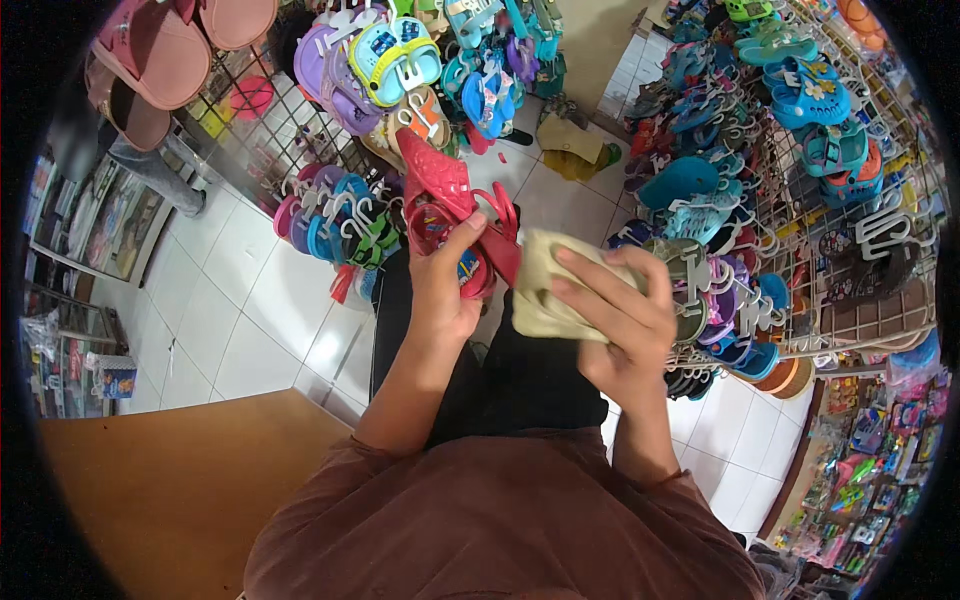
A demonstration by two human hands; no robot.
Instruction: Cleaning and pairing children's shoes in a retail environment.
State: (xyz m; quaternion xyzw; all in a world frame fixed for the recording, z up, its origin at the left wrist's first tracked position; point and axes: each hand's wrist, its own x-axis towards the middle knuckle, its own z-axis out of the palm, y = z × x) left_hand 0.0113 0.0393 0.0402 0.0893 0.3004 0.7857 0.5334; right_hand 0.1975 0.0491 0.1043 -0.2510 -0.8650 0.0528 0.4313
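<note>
A pair of red children's sandals (437, 180) is in my left hand (444, 285), held up in front of my lap. The thumb presses on one sandal, whose insole carries a colourful print. My right hand (619, 300) grips a folded pale yellow cloth (544, 289), slightly blurred. The cloth's left edge is close beside the red sandals; whether they touch I cannot tell. Below both hands are my black trousers (495, 375).
Wire racks (795, 225) hung with sandals stand on the right, and more sandals (397, 64) hang ahead and to the left. A brown wooden surface (195, 487) lies at lower left. White floor tiles (255, 322) show between. Another person's leg (161, 176) is at far left.
</note>
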